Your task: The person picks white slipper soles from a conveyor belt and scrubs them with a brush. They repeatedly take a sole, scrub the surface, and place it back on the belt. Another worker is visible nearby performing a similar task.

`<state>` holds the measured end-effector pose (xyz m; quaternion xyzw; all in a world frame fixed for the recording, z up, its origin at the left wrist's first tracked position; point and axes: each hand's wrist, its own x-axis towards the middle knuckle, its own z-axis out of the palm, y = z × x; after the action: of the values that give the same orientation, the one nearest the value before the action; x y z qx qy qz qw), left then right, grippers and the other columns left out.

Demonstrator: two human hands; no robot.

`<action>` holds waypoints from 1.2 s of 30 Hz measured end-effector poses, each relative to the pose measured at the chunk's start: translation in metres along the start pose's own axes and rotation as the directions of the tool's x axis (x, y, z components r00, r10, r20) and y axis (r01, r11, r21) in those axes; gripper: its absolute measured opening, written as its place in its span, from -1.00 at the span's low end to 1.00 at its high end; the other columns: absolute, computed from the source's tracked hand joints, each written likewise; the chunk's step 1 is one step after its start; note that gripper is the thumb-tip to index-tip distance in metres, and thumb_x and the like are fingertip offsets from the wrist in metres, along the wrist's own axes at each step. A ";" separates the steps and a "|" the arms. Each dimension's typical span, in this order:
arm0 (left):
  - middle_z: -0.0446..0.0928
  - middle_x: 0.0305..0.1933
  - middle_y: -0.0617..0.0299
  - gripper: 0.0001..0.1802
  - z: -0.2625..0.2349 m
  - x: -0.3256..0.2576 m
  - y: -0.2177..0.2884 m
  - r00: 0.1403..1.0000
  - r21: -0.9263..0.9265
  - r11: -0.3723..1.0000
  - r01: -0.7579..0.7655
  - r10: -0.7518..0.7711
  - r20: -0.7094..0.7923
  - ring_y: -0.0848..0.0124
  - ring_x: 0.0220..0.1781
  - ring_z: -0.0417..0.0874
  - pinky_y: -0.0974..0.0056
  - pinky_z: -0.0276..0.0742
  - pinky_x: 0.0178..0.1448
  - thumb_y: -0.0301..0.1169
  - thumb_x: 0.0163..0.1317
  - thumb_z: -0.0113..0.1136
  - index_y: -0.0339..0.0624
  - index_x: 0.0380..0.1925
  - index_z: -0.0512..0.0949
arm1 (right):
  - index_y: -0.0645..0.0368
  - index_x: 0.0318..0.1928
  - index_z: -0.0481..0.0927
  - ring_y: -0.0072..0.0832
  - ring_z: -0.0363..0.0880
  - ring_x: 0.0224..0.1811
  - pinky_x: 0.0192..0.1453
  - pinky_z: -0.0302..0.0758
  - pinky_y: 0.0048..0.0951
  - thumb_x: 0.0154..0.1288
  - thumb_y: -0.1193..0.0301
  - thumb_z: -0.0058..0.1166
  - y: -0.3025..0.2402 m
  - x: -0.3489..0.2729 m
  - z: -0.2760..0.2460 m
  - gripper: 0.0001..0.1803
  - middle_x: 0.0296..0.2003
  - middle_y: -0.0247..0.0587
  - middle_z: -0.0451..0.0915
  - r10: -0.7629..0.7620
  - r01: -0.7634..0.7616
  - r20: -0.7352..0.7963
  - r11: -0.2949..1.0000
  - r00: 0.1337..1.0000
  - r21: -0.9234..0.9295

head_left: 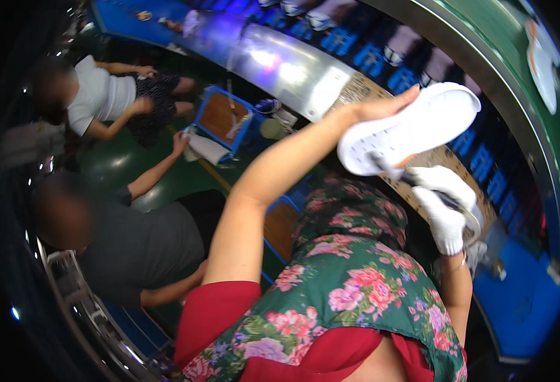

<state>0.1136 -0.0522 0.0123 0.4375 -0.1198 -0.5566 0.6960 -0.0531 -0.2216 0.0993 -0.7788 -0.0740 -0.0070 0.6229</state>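
A white shoe sole (pixel 410 130) is held up at a tilt, its dotted inner face toward me. My bare left hand (pixel 385 108) grips it along the far left edge, fingers partly hidden behind it. In a white knit glove, my right hand (pixel 442 200) is closed around the dark handle of a brush (pixel 391 167). The blurred brush head lies against the sole's near end, beside an orange patch on its edge. A pale curved object (pixel 475 224) shows beside the glove; I cannot tell what it is.
A speckled work ledge (pixel 445 162) lies beyond my hands, with a row of blue and white shoe parts (pixel 370 58) behind it. Another sole (pixel 540 63) lies on the green surface, upper right. Two people (pixel 146 248) work at left, near a blue-framed stool (pixel 221 121). A blue table (pixel 516 305) stands at right.
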 end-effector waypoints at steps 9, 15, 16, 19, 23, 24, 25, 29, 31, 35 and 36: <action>0.45 0.32 -0.04 -0.39 0.016 0.005 -0.081 0.960 -0.405 0.872 -0.275 0.272 -0.065 0.17 0.20 0.64 0.07 0.61 0.32 -0.05 0.62 -0.40 -0.22 0.45 0.20 | 0.33 -0.16 0.72 -0.40 0.70 -0.05 0.14 0.55 -0.38 0.18 0.63 0.34 0.023 0.007 -0.016 -0.81 -0.16 -0.13 0.74 -0.021 -0.060 -0.344 0.973 0.939 -0.222; 0.54 0.21 0.02 -0.52 0.014 -0.022 -0.084 0.980 -0.123 0.982 -0.144 0.125 -0.155 0.25 0.18 0.61 -0.02 0.61 0.26 -0.16 0.59 -0.15 -0.16 0.37 0.35 | 0.27 -0.22 0.74 -0.36 0.72 -0.11 0.07 0.58 -0.40 0.10 0.62 0.41 0.019 0.009 -0.014 -0.80 -0.20 -0.12 0.74 -0.092 0.015 -0.248 0.955 0.965 -0.297; 0.54 0.20 0.00 -0.50 0.014 -0.027 -0.083 0.986 -0.110 0.990 -0.083 0.066 -0.151 0.19 0.15 0.63 -0.06 0.65 0.21 -0.12 0.58 -0.14 -0.18 0.35 0.36 | 0.26 -0.22 0.74 -0.37 0.71 -0.12 0.05 0.58 -0.39 0.11 0.60 0.39 0.022 0.006 -0.013 -0.81 -0.20 -0.14 0.75 -0.086 0.013 -0.232 0.954 0.969 -0.299; 0.56 0.16 -0.03 -0.49 0.019 -0.040 -0.083 0.983 -0.261 0.958 -0.122 0.080 -0.165 0.10 0.16 0.64 -0.07 0.69 0.16 -0.10 0.59 -0.16 -0.21 0.31 0.39 | 0.23 -0.21 0.75 -0.36 0.70 -0.14 0.04 0.56 -0.39 0.14 0.55 0.37 0.018 0.001 -0.002 -0.83 -0.23 -0.17 0.75 -0.117 0.044 -0.197 0.939 0.973 -0.341; 0.50 0.23 -0.09 -0.39 0.041 -0.050 -0.076 0.936 -0.634 0.691 -0.346 0.301 -0.182 -0.01 0.24 0.58 -0.20 0.60 0.25 0.05 0.56 -0.19 -0.21 0.30 0.40 | 0.29 -0.22 0.72 -0.34 0.67 -0.14 0.05 0.54 -0.37 0.17 0.64 0.31 0.014 -0.010 0.007 -0.85 -0.23 -0.12 0.72 -0.147 0.045 -0.191 0.888 0.971 -0.458; 0.46 0.30 -0.11 -0.34 0.046 -0.053 -0.071 0.906 -0.722 0.573 -0.388 0.383 -0.183 -0.06 0.31 0.53 -0.27 0.54 0.30 0.12 0.53 -0.17 -0.20 0.32 0.39 | 0.29 -0.21 0.72 -0.33 0.68 -0.14 0.06 0.54 -0.37 0.17 0.64 0.31 0.011 -0.010 0.009 -0.85 -0.23 -0.12 0.72 -0.170 0.070 -0.176 0.883 0.970 -0.464; 0.45 0.32 -0.10 -0.29 0.039 -0.049 -0.077 0.913 -0.816 0.475 -0.330 0.379 -0.149 -0.09 0.33 0.51 -0.32 0.49 0.32 0.18 0.51 -0.19 -0.19 0.34 0.38 | 0.29 -0.21 0.72 -0.32 0.68 -0.14 0.06 0.54 -0.36 0.16 0.65 0.32 0.008 -0.010 0.011 -0.84 -0.22 -0.11 0.72 -0.192 0.096 -0.161 0.878 0.968 -0.469; 0.50 0.32 -0.06 -0.27 0.044 -0.055 -0.075 0.906 -0.901 0.363 -0.236 0.418 -0.069 0.02 0.30 0.57 -0.14 0.51 0.37 0.19 0.50 -0.28 -0.12 0.37 0.38 | 0.26 -0.18 0.73 -0.29 0.70 -0.09 0.10 0.56 -0.35 0.16 0.68 0.31 0.003 -0.005 0.017 -0.81 -0.16 -0.08 0.74 -0.275 0.193 -0.120 0.868 0.954 -0.458; 0.52 0.29 -0.09 -0.31 0.041 -0.053 -0.084 0.911 -0.892 0.383 -0.239 0.406 -0.070 0.00 0.22 0.63 -0.06 0.54 0.35 0.01 0.49 -0.27 -0.22 0.44 0.28 | 0.26 -0.18 0.73 -0.28 0.70 -0.08 0.11 0.56 -0.34 0.16 0.68 0.31 -0.003 -0.004 0.019 -0.80 -0.16 -0.07 0.74 -0.303 0.227 -0.084 0.847 0.949 -0.481; 0.52 0.29 -0.12 -0.27 0.043 -0.053 -0.091 0.867 -0.843 0.416 -0.341 0.486 -0.110 0.00 0.19 0.65 -0.03 0.55 0.35 -0.02 0.43 -0.19 -0.27 0.45 0.23 | 0.21 -0.20 0.76 -0.28 0.72 -0.14 0.04 0.57 -0.34 0.09 0.64 0.38 -0.007 0.000 0.025 -0.78 -0.19 -0.09 0.77 -0.328 0.237 -0.117 0.847 0.937 -0.476; 0.51 0.29 -0.13 -0.26 0.048 -0.051 -0.091 0.862 -0.828 0.417 -0.374 0.485 -0.146 -0.01 0.20 0.64 -0.03 0.54 0.35 -0.02 0.42 -0.18 -0.28 0.45 0.22 | 0.21 -0.20 0.76 -0.28 0.72 -0.13 0.04 0.57 -0.34 0.09 0.64 0.38 -0.008 -0.001 0.023 -0.78 -0.19 -0.09 0.77 -0.324 0.231 -0.118 0.845 0.939 -0.482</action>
<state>0.0034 -0.0297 -0.0106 -0.0264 0.0117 -0.3717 0.9279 -0.0571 -0.1975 0.1020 -0.8805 -0.1211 -0.1910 0.4165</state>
